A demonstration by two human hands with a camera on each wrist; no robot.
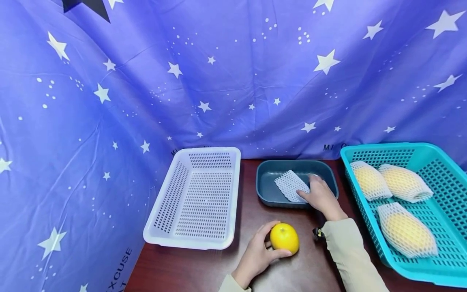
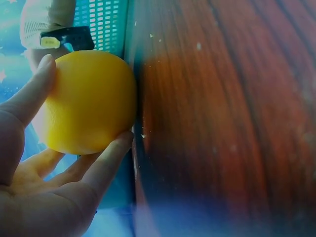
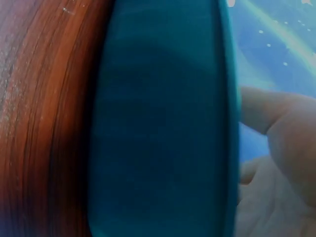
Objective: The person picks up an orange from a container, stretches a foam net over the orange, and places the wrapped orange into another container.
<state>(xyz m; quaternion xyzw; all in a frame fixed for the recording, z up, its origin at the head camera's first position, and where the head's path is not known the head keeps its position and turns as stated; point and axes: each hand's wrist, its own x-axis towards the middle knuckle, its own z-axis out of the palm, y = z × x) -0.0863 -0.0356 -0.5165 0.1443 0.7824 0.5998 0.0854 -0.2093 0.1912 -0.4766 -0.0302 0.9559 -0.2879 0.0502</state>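
Note:
My left hand (image 1: 260, 250) grips a round yellow citrus fruit (image 1: 284, 238) above the table, in front of the dark tray. In the left wrist view, the thumb and fingers (image 2: 106, 158) curve around opposite sides of the fruit (image 2: 94, 101). Inside the dark blue-grey tray (image 1: 268, 162) lies a white foam net sleeve (image 1: 290, 184). My right hand (image 1: 322, 196) reaches over the tray's near right side, thumb and fingers spread, with the thumb at the net's edge. The tray's wall (image 3: 163, 123) hides most of that hand (image 3: 284, 148) in the right wrist view.
A white perforated basket (image 1: 233, 202) stands left of the tray. On the right, a teal basket (image 1: 386, 259) contains yellow fruits in foam nets, one of them (image 1: 406, 231) near its front. A blue starry cloth (image 1: 233, 81) hangs behind.

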